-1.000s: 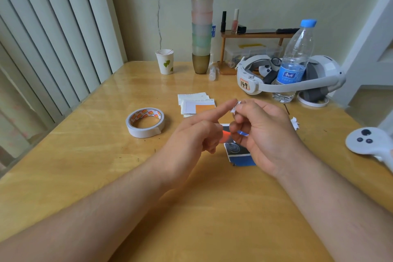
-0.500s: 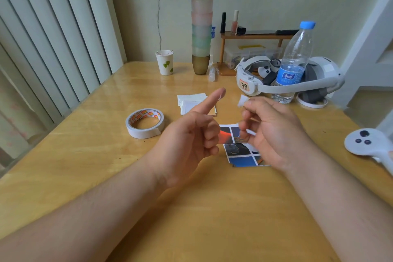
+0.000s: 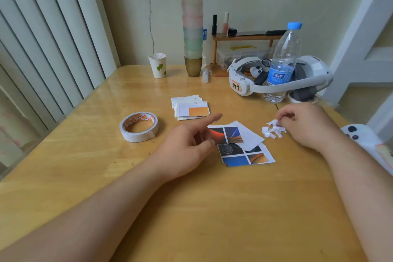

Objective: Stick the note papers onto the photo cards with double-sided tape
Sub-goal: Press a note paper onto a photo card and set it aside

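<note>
A photo card (image 3: 234, 152) printed with dark, orange and blue panels lies flat on the table. A white note paper (image 3: 249, 135) lies skewed across its upper right part. My left hand (image 3: 187, 142) hovers just left of the card, index finger stretched out over the card's top corner, the other fingers loosely curled. A small pale bit seems to cling to that fingertip. My right hand (image 3: 306, 125) is lowered to a pile of white backing scraps (image 3: 273, 131) right of the card, its fingertips pinching one scrap. The double-sided tape roll (image 3: 139, 126) lies to the left.
A stack of more note papers and cards (image 3: 190, 107) lies behind the photo card. Further back stand a paper cup (image 3: 157, 66), a tall stack of cups (image 3: 192, 27), a water bottle (image 3: 284, 59) and a white headset (image 3: 276, 78). A white controller (image 3: 359, 136) lies at the right edge.
My hands have parted and dropped from in front of me. The right hand carried a white scrap right to the scrap pile. The card and note paper are now uncovered.
</note>
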A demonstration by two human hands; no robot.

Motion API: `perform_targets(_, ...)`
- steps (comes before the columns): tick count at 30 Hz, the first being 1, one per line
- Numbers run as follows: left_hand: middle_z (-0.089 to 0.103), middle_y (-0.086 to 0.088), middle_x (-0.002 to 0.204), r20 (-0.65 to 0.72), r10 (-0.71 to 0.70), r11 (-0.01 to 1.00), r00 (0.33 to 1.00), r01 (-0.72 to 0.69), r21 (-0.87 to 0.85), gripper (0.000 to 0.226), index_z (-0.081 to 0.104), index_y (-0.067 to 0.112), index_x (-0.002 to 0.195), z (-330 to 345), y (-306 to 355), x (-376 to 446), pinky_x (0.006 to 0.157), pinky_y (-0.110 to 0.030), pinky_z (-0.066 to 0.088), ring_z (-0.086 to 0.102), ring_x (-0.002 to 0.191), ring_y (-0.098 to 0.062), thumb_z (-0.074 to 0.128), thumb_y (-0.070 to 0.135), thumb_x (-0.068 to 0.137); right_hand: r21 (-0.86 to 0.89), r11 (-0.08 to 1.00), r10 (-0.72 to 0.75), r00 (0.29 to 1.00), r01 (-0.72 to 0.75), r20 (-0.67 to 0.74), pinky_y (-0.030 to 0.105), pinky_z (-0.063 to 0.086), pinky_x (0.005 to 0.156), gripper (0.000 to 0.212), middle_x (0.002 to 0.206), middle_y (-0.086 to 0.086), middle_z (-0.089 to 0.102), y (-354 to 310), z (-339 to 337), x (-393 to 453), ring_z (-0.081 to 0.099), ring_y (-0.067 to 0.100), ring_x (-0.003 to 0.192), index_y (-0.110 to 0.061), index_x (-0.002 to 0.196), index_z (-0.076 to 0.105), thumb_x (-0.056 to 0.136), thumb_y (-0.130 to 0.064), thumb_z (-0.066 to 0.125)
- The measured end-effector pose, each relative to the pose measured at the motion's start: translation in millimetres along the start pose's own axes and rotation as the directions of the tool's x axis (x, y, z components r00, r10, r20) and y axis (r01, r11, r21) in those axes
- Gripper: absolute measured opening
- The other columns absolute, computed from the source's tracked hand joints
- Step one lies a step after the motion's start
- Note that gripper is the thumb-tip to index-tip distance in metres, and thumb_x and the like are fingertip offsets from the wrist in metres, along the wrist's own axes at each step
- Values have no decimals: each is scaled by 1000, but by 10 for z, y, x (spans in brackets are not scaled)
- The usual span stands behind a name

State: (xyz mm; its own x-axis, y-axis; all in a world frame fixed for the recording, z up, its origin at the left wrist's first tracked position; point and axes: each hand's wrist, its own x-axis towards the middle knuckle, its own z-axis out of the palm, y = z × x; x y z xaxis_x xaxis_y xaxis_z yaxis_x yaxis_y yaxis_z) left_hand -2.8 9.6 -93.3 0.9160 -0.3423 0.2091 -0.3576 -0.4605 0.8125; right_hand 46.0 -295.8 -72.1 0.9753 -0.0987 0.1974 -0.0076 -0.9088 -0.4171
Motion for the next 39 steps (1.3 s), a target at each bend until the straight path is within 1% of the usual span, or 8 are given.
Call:
perform_targets(3, 62, 37, 90, -48, 49, 991, 998, -42, 126, 60, 54, 36, 150, -19, -30, 17, 77, -12, 43, 56, 85, -4, 60, 7, 99, 6, 1000, 13, 999, -13, -29, 23, 39, 60, 26, 89, -7, 68, -25, -19, -2, 57, 3, 78, -29, 93, 76, 100, -12, 57)
perform_targets(11, 52, 14, 137, -115, 58, 917, 992, -7, 400, 64, 41, 46, 155, -29, -179, 117, 95, -21, 44, 55, 105, -5, 60, 24, 98, 81, 996, 38, 984, -25, -172, 27, 42, 72, 10, 92, -3, 73, -107, -45, -47, 62, 15, 81, -25, 97, 76, 96, -20, 68)
perform_targets(16, 43, 10, 155, -46, 21, 849, 999, 6, 528, 71, 20, 47, 163, 31, -168, 179, 105, -32, 42, 50, 132, -19, 58, 45, 103, 75, 984, -166, 986, 163, 28, 38, 50, 89, 23, 106, -3, 68, -549, 205, -188, 60, 21, 102, -28, 108, 76, 103, -31, 54)
perform_targets(21, 51, 9, 145, -88, 69, 892, 994, -22, 452, 77, 26, 45, 162, 30, -204, 195, 104, -28, 45, 56, 124, -11, 67, 34, 98, -122, 966, -182, 934, 229, 307, 49, 41, 108, 45, 125, -2, 46, -777, 444, -211, 34, 25, 130, -36, 141, 56, 102, -57, 47)
perform_targets(26, 49, 11, 145, -82, 84, 911, 993, -44, 410, 79, 28, 45, 161, 29, -220, 201, 103, -24, 45, 56, 117, -5, 69, 29, 96, -23, 977, -195, 935, 211, 295, 49, 41, 107, 15, 112, -9, 47, -804, 479, -174, 37, 21, 123, -40, 107, 62, 97, -51, 64)
perform_targets(31, 48, 12, 147, -35, 76, 904, 996, -54, 424, 79, 23, 45, 162, 37, -212, 202, 97, -18, 37, 54, 120, -6, 66, 32, 98, -31, 977, -188, 916, 212, 354, 51, 37, 113, 43, 133, -8, 42, -823, 504, -151, 33, 22, 132, -35, 135, 55, 97, -54, 62)
perform_targets(36, 42, 12, 155, -47, 91, 920, 995, -65, 387, 86, 22, 46, 163, 33, -235, 199, 104, -18, 35, 50, 129, -6, 72, 37, 94, 25, 978, -201, 899, 208, 389, 42, 40, 107, 35, 125, -8, 40, -818, 461, -180, 36, 18, 129, -36, 120, 56, 92, -53, 70)
perform_targets(39, 43, 13, 153, -53, 111, 935, 992, -86, 345, 88, 23, 48, 162, 24, -210, 187, 106, -17, 35, 46, 134, -3, 75, 32, 93, 158, 963, -259, 911, 219, 320, 34, 45, 89, 29, 120, -9, 52, -863, 446, -231, 50, 14, 117, -39, 104, 52, 90, -39, 78)
